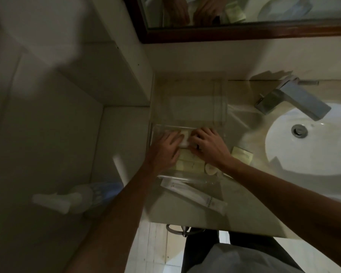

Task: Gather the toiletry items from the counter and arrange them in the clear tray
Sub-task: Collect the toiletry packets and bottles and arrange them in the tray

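Observation:
The clear tray sits on the counter left of the sink. Inside it lie pale yellow bottles side by side and a round pale cap at their right end. Both hands are inside the tray at its far part. My left hand and my right hand press on a small white item between them, fingers curled over it. A pale yellow packet lies on the counter right of the tray. A long white packaged item rests on the counter just in front of the tray.
A clear box stands behind the tray against the wall. A steel tap and white basin are at the right. A white spray bottle sits low at the left. A framed mirror hangs above. The counter edge runs near my legs.

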Action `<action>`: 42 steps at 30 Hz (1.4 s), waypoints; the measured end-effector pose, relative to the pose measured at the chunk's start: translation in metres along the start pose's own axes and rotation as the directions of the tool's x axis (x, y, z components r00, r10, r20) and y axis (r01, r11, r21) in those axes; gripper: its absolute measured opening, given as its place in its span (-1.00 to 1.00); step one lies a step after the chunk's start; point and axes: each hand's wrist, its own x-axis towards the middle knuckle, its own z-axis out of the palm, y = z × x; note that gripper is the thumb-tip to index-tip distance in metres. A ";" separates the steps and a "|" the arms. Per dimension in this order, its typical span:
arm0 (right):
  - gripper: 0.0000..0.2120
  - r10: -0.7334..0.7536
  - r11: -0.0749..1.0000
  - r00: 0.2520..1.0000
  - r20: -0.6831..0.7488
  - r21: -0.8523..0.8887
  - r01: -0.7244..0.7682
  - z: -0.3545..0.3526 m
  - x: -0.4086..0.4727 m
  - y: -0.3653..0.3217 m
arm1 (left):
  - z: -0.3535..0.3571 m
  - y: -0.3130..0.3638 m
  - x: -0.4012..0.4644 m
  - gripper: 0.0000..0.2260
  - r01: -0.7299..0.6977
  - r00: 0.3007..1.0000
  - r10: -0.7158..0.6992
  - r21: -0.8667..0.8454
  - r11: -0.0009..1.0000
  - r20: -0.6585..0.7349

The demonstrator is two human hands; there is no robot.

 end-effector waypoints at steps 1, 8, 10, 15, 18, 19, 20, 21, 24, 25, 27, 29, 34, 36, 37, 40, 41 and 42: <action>-0.82 -0.012 1.000 1.000 0.009 -0.019 0.012 0.002 0.000 0.000 | 0.003 -0.002 0.000 -0.54 -0.024 0.999 0.024 0.008 1.000 0.023; -0.78 0.039 0.999 0.998 -0.045 0.007 -0.039 -0.019 -0.021 0.006 | 0.001 0.004 0.005 -0.30 0.001 0.996 -0.006 0.053 0.999 0.093; -0.76 0.119 0.992 0.987 -0.104 0.045 -0.115 -0.037 -0.046 0.017 | -0.001 0.019 0.005 -0.24 -0.023 0.998 0.022 0.017 1.000 0.061; -0.78 0.256 0.967 0.956 -0.141 0.043 -0.252 -0.069 -0.147 0.066 | 0.016 0.112 0.024 -0.46 -0.125 0.991 0.126 -0.016 0.992 0.047; -0.77 0.267 0.960 0.964 -0.006 -0.087 -0.266 -0.086 -0.221 0.089 | 0.037 0.173 0.038 -0.65 -0.228 0.967 0.227 -0.007 0.974 0.114; -0.73 0.311 0.945 0.950 0.034 -0.120 -0.305 -0.093 -0.245 0.094 | 0.046 0.189 0.039 -0.67 -0.231 0.962 0.226 0.017 0.973 0.152; -0.65 0.377 0.920 0.924 0.065 -0.145 -0.365 -0.099 -0.267 0.097 | 0.054 0.202 0.039 -0.65 -0.210 0.960 0.197 0.049 0.976 0.198; -0.54 0.452 0.886 0.887 0.094 -0.165 -0.434 -0.105 -0.288 0.098 | 0.061 0.213 0.038 -0.62 -0.169 0.959 0.145 0.081 0.982 0.245; -0.27 0.619 0.784 0.758 0.206 -0.217 -0.582 -0.112 -0.338 0.094 | 0.079 0.239 0.032 -0.63 -0.058 0.959 0.016 0.140 0.988 0.283; -0.25 0.629 0.778 0.737 0.248 -0.220 -0.589 -0.110 -0.348 0.092 | 0.083 0.246 0.029 -0.64 -0.071 0.961 0.027 0.151 0.986 0.275; -0.30 0.569 0.821 0.758 0.319 -0.164 -0.547 -0.102 -0.357 0.092 | 0.087 0.254 0.022 -0.57 -0.188 0.951 0.148 0.124 0.974 0.273; -0.35 0.419 0.906 0.827 0.375 -0.108 -0.409 -0.093 -0.350 0.094 | 0.089 0.255 0.011 -0.48 -0.287 0.924 0.270 0.022 0.958 0.272; -0.27 0.271 0.957 0.873 0.405 -0.016 -0.290 -0.089 -0.314 0.096 | 0.084 0.258 -0.001 -0.41 -0.019 0.964 0.006 0.046 0.999 0.266; -0.26 0.262 0.955 0.871 0.415 0.022 -0.297 -0.088 -0.306 0.094 | 0.087 0.256 -0.005 -0.44 0.025 0.957 -0.030 0.022 0.999 0.288; -0.26 0.250 0.958 0.869 0.426 0.022 -0.287 -0.087 -0.303 0.094 | 0.088 0.254 -0.007 -0.44 0.022 0.955 -0.022 0.002 1.000 0.297; -0.28 0.168 0.982 0.875 0.455 0.002 -0.189 -0.083 -0.299 0.096 | 0.086 0.254 -0.010 -0.40 0.004 0.961 0.016 -0.073 0.997 0.276; -0.30 0.134 0.989 0.886 0.443 0.002 -0.150 -0.082 -0.297 0.096 | 0.083 0.257 -0.010 -0.36 0.013 0.969 0.012 -0.097 0.995 0.248; -0.32 0.111 0.992 0.902 0.416 0.002 -0.123 -0.082 -0.292 0.097 | 0.080 0.259 -0.011 -0.31 0.042 0.976 -0.014 -0.123 0.992 0.219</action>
